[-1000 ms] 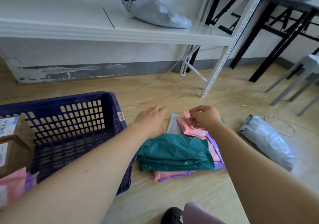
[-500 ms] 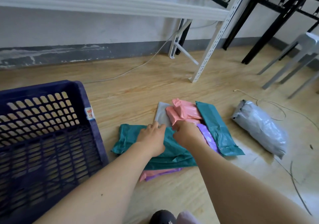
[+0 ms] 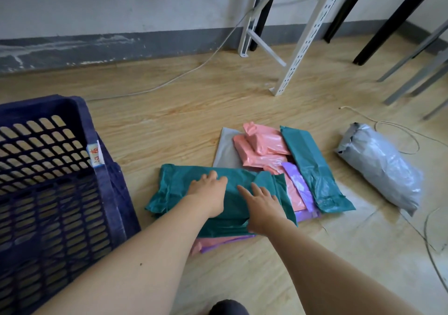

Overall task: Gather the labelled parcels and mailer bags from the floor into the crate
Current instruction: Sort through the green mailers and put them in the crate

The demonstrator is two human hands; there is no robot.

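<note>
So from my feed, the pile of mailer bags (image 3: 278, 166) sits on the wood-look floor (image 3: 194, 111), just right of the crate and not in it. On top at the near side is a teal mailer (image 3: 184, 186), and both hands are flat on it. My left hand (image 3: 209, 194) presses down with fingers (image 3: 213, 176) together and only slightly spread, gripping nothing. The right hand (image 3: 263, 205) is the same deal, fingers splayed a bit wider, palm resting on the teal plastic, not closed around anything. Under and behind that are pink mailers (image 3: 264, 145), a purple one (image 3: 299, 186), a flat grey one (image 3: 226, 152) and a second teal bag (image 3: 312, 166) lying along the right edge of the stack. A plump grey bag (image 3: 380, 166) lies by itself further right, well apart from the pile.

The dark blue crate (image 3: 80, 130) is at the left with slotted walls and a small label on its corner; I can't see its contents from here. Floor is pale plank laminate, with a thin white cable (image 3: 184, 74) running toward the wall and a loose wire (image 3: 407, 135) near the grey bag. A grey skirting band (image 3: 97, 48) runs along a scuffed white wall. A white perforated shelf leg (image 3: 303, 40) stands behind the pile, black table legs (image 3: 388, 26) beyond it.
</note>
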